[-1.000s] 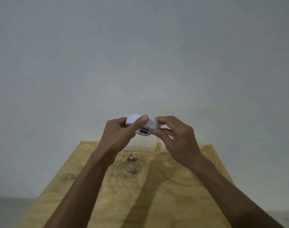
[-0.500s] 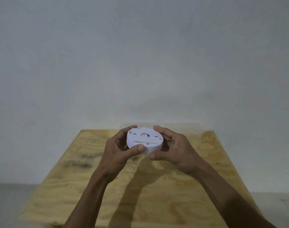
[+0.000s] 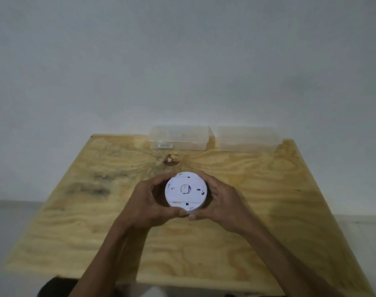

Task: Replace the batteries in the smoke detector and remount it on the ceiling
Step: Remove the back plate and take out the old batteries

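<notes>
A round white smoke detector [image 3: 186, 191] is held over the middle of the plywood table [image 3: 257, 221], its flat back face turned up at me, showing small slots and a central circular mark. My left hand [image 3: 146, 202] wraps its left rim, thumb along the near edge. My right hand [image 3: 220, 200] cups the right rim, fingers curled behind it. Both thumbs meet at the detector's near edge. No batteries are visible.
Two clear plastic boxes stand at the table's far edge against the grey wall: one [image 3: 179, 138] in the middle, one [image 3: 248, 138] to the right. A dark knot [image 3: 171, 160] marks the wood in front of them. Grey floor lies on both sides.
The detector and both hands have come down from in front of the wall to over the table. The detector has turned from edge-on to back face up. The view has tilted down.
</notes>
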A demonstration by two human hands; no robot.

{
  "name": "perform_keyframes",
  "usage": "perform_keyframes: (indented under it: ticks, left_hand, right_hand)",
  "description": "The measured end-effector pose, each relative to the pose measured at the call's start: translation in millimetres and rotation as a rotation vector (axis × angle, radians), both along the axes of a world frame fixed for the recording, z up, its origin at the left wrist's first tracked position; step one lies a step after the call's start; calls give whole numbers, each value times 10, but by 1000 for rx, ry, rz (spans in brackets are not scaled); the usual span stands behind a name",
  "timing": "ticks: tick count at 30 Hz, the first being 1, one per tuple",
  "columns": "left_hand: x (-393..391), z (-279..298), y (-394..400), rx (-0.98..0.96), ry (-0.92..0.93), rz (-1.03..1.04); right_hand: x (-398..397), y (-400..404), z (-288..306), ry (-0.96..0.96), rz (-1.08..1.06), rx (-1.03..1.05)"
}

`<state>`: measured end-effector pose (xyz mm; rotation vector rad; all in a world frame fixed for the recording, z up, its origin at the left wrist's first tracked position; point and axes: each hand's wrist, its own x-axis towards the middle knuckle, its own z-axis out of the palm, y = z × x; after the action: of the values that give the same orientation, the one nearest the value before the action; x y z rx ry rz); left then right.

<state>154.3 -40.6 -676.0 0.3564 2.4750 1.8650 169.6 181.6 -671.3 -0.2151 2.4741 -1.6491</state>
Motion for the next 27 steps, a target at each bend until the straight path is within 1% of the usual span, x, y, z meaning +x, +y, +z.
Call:
perform_keyframes:
  ticks: [7,12,13,14,15,17,18,20,24,27]
  left_hand:
    - [-22,-126,-40,-35,3,35]
    - [23,-66,-23,-47,-13,11]
    - [28,-34,-19,-48,-19,0]
    - [28,-3,-9,-58,-18,-11]
    - [22,14,6,-72,-10,-20]
    - [14,40,61,-78,3,-17]
    - [15,56,90,-73,4,-8]
    - [14,91,132,-96,21,-7]
    - [11,90,151,-139,47,21]
    - [3,43,161,-120,54,50]
  right_hand:
    - [-38,-5,-100,34,3,13]
    - [-42,82,1,31,152,15]
    - [-43,84,65,60,154,17]
    - [-57,72,129,104,126,52]
    - [-88,49,198,164,113,144]
    - [-155,-17,300,264,138,387]
    - [-186,-57,340,284,173,471]
    - [-236,-124,389,299,240,571]
    - [-302,-126,406,289,284,651]
    - [-314,-117,375,302,289,620]
